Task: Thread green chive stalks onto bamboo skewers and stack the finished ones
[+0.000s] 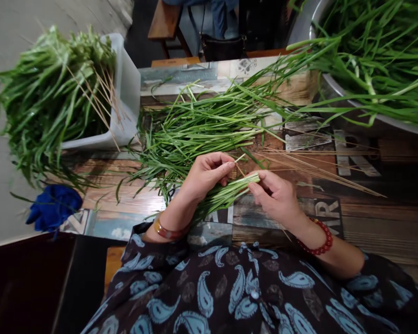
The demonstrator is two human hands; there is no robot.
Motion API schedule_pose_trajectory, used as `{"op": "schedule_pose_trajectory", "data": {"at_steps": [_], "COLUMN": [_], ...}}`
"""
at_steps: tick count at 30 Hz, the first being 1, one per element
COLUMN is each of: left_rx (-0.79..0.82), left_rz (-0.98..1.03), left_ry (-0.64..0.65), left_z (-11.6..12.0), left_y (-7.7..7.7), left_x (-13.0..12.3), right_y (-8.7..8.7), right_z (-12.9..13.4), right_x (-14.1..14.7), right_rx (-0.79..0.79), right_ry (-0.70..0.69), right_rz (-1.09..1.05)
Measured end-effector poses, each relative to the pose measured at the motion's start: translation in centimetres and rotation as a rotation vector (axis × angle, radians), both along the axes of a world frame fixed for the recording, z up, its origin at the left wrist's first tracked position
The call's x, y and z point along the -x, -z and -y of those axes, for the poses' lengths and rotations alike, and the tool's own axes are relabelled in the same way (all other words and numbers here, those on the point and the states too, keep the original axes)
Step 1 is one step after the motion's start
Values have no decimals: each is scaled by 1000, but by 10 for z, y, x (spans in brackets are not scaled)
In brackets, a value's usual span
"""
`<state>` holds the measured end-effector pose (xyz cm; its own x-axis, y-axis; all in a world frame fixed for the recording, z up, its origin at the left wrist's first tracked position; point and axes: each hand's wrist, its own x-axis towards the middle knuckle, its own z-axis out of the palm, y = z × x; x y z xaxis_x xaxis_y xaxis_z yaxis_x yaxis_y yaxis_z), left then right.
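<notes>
My left hand [209, 174] pinches a single chive stalk, whose pale end [241, 158] sticks out past the thumb. Close by on the right, my right hand [277, 192] is closed on a small bunch of chives [230, 191] at its pale cut ends. A thin bamboo skewer [240, 169] runs through or along these ends; its tip shows between my hands and its other end below my right hand. The bunch's leaves trail left under my left forearm. Just beyond my hands lies a loose spread of chives [202, 120] on the patterned table [362, 227].
A white plastic bin [128, 93] at left holds chives with skewers poking out. Loose skewers [334, 174] lie right of my hands. A large metal basin [337, 88] heaped with chives stands at far right. A blue glove-like bundle [55, 206] sits at the left edge.
</notes>
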<state>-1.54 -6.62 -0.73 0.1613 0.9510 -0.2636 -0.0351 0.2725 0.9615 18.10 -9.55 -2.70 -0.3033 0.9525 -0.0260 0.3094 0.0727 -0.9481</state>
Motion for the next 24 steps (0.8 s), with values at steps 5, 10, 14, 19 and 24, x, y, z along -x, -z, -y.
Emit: {"op": "schedule_pose_trajectory", "data": {"at_steps": [5,10,14,19,24], "left_rx": [13,19,24,37,44], "left_rz": [-5,-19,-27,-27,-31], "left_ry": [7,10,12,-5,-36], "left_z": [2,4,5,6,6], "left_y": [0,1,-1,-3,-2], "left_x": [-1,-1,-1,-2,-3], "right_y": [-4,-5,-6,-8,-8], "right_z": [2,2,1,1,1], "right_x": [0,1,2,3,3], "right_rx": [-5,-19,-16,-15,-29], "right_ry": [26,34,41,43,46], "right_rz": [14,1,-30,-33,-16]}}
